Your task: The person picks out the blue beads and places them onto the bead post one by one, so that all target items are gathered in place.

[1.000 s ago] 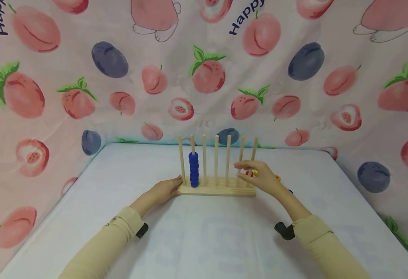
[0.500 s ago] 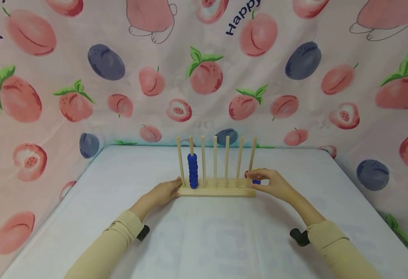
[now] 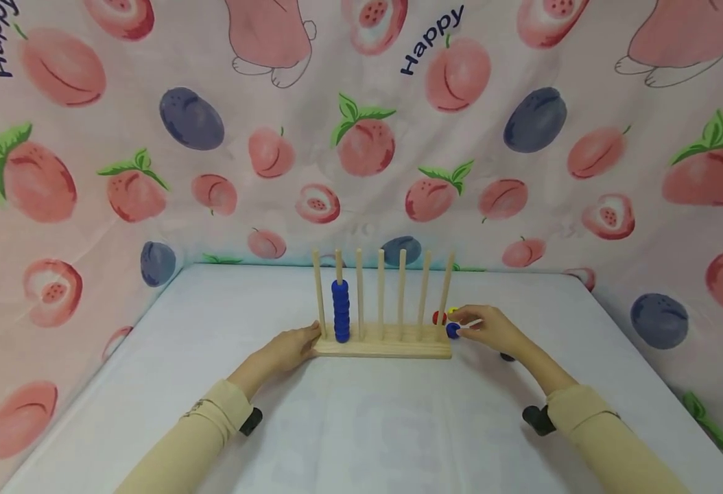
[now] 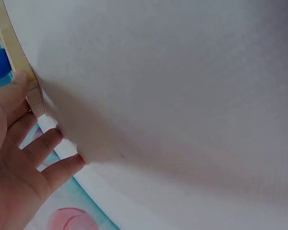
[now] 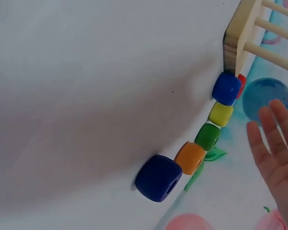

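A wooden peg rack (image 3: 383,350) with a row of upright pegs stands mid-table. A stack of blue beads (image 3: 341,312) fills its second peg from the left. My left hand (image 3: 289,348) holds the rack's left end; in the left wrist view its thumb presses the wooden base (image 4: 19,52). Just past the rack's right end, my right hand (image 3: 491,328) hovers with thumb and index finger apart, close to a loose blue bead (image 3: 453,331). In the right wrist view that blue bead (image 5: 226,88) lies against the rack's end, and the visible fingers are straight; thumb hidden.
Beyond the blue bead lie a red bead (image 5: 241,85), a yellow bead (image 5: 221,114), a green bead (image 5: 208,136), an orange bead (image 5: 190,158) and a dark blue bead (image 5: 158,178). A fruit-print cloth (image 3: 361,206) hangs behind the white table (image 3: 361,425).
My right hand has moved right and down from the right-hand pegs to beside the loose blue bead, which now shows. The left hand has stayed on the rack's end.
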`<state>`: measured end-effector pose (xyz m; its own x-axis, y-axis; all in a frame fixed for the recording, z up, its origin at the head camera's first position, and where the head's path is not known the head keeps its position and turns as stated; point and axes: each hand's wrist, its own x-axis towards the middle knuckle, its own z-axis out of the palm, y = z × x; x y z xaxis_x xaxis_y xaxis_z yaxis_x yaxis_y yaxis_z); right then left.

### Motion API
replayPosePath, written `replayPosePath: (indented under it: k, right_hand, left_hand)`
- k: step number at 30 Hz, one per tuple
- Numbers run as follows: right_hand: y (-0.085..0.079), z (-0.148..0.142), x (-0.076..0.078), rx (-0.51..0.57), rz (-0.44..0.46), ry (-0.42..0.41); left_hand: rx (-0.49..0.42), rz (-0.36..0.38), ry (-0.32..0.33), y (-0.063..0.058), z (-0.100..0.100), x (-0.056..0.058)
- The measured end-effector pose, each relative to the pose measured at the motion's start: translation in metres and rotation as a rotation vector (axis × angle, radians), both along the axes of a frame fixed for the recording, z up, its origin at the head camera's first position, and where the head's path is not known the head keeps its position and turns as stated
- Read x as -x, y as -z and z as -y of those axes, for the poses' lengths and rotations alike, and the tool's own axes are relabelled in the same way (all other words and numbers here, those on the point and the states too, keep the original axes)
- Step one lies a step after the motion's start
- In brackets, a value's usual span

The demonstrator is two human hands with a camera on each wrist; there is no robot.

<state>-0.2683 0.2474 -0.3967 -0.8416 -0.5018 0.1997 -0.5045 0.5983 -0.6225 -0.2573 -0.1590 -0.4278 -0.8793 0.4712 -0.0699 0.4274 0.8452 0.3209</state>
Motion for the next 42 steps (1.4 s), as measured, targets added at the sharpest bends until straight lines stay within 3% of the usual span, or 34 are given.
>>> replayPosePath:
  k: [12,19,26,42]
  right_hand:
    - [0.015,-0.002,0.017,-0.101,0.052,0.059]
    - [0.015,0.002,0.019,-0.129,0.03,0.072]
    - [0.018,0.0,0.02,-0.161,0.076,0.123]
    - [0.026,0.016,0.027,-0.247,0.082,0.176]
  left_hand:
    - [-0.027,0.004,0.0,-0.001,0.002,0.0]
    - [-0.033,-0.004,0.004,-0.002,0.003,-0.003]
    - [-0.036,0.009,0.008,-0.002,0.0,-0.004]
    - [-0.016,-0.005,-0.002,0.001,0.001,-0.002]
